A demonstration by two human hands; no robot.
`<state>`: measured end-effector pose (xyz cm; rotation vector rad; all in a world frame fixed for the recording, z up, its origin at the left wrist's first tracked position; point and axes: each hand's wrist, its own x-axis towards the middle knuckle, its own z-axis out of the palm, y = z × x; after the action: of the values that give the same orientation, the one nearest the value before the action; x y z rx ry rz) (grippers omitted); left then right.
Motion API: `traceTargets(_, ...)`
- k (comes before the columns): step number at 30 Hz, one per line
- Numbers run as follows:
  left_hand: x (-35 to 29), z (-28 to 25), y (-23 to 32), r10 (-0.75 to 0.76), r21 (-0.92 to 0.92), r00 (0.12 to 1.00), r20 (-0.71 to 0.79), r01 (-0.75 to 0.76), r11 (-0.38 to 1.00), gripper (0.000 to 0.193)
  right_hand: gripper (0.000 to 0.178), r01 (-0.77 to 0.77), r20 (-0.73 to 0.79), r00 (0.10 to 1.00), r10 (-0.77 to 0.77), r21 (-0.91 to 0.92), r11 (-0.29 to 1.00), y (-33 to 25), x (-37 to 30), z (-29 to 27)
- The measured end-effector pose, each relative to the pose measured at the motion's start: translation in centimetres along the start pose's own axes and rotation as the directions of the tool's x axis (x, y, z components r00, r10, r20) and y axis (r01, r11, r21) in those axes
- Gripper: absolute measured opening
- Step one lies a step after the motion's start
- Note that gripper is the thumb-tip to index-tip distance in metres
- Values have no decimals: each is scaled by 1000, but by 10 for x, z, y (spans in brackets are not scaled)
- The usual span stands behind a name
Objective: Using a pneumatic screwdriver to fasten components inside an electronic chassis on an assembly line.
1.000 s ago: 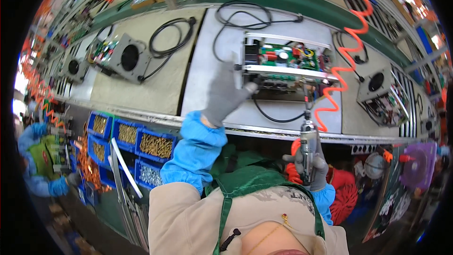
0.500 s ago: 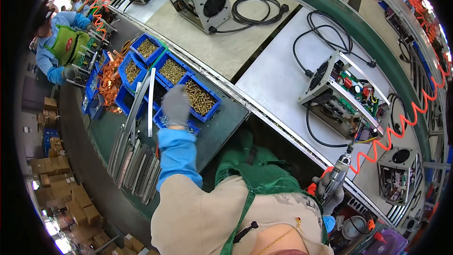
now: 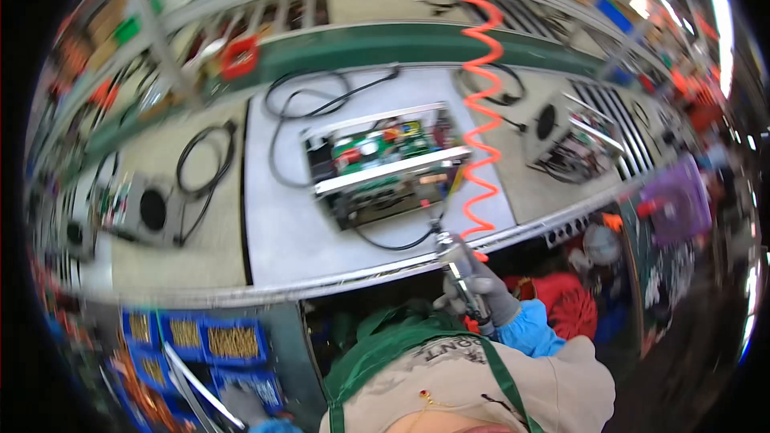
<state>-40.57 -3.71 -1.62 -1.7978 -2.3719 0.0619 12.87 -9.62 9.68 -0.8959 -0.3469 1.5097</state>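
While clasping a grey power driver [image 3: 459,265] in the gloved right grip [image 3: 500,297], have its tip pointed at the front right end of an open-framed electrical unit [image 3: 377,148]; cannot tell whether touching it. See that unit in the middle of the white table [image 3: 281,240], long side foremost, with a green circuit board exposed between two pale metal bars. Find an orange coiled hose [image 3: 481,96] in the way on the right, hanging past the unit's right end and down close to the driver. Notice a black cable [image 3: 309,112] looped on the table behind and left of the unit, then, farther back, a red tray [image 3: 239,58]. Spot a fan-fronted unit [image 3: 151,207] well apart to the left, and another one [image 3: 553,124] to the right beyond the hose. At lower left, have the gloved left grip [image 3: 245,405] beside a long pale strip [image 3: 204,386], near blue bins [image 3: 241,362] of brass-coloured screws [image 3: 233,342]; too blurred, so cannot tell if clenched or released. Near the right sleeve, note a red bundle [image 3: 568,305].
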Motion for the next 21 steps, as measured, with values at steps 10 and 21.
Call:
traceTargets(10, 27, -65, 26, 10, -8, 975, 222, -9, 1000, 32, 109, 22, -4, 1000, -22, -38, 999, -1, -9, -3)
traceTargets(21, 123, -202, 349, 773, -795, 450, -447, -596, -113, 16, 107, 19, -91, 996, -19, -10, 1000, 4, -3, 6)
